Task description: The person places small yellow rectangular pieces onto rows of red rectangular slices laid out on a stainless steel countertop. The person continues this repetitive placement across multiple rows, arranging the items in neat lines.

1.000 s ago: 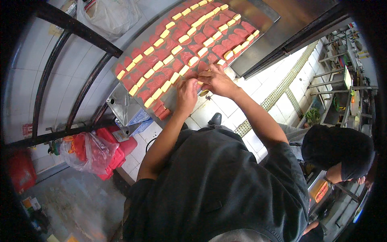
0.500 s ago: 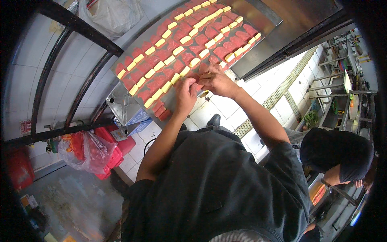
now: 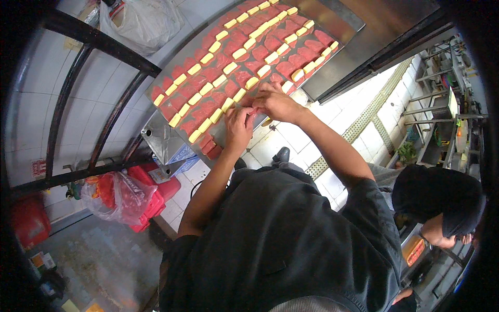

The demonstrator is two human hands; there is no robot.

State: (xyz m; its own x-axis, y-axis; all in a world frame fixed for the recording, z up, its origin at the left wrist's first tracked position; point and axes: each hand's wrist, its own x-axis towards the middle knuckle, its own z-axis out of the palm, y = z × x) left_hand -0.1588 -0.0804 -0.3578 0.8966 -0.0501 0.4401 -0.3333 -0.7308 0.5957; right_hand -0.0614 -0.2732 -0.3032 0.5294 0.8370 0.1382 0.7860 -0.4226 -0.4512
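Thin red meat slices [image 3: 285, 68] lie in rows over a steel tabletop [image 3: 222, 134], and yellow sticks [image 3: 219, 81], perhaps cheese, rest on them in lines. At the near edge my left hand [image 3: 239, 126] and my right hand [image 3: 279, 103] are close together. Between their bent fingers is a piece of red meat [image 3: 252, 114], pinched from both sides. My fingers partly cover it, so whether a yellow stick is inside cannot be seen. Left of my left hand, a few small rolled meat pieces [image 3: 209, 144] sit together near the table's corner.
Black metal bars [image 3: 65, 99] stand at the left, with a white plastic bag [image 3: 140, 23] behind them. Red containers [image 3: 150, 203] and a clear bag [image 3: 117, 195] are lower left. A co-worker in a black cap [image 3: 434, 200] bends over a counter at the right.
My right hand has shifted slightly left and down, nearer my left hand. The meat piece stays between my fingers. The whole view has tilted a little.
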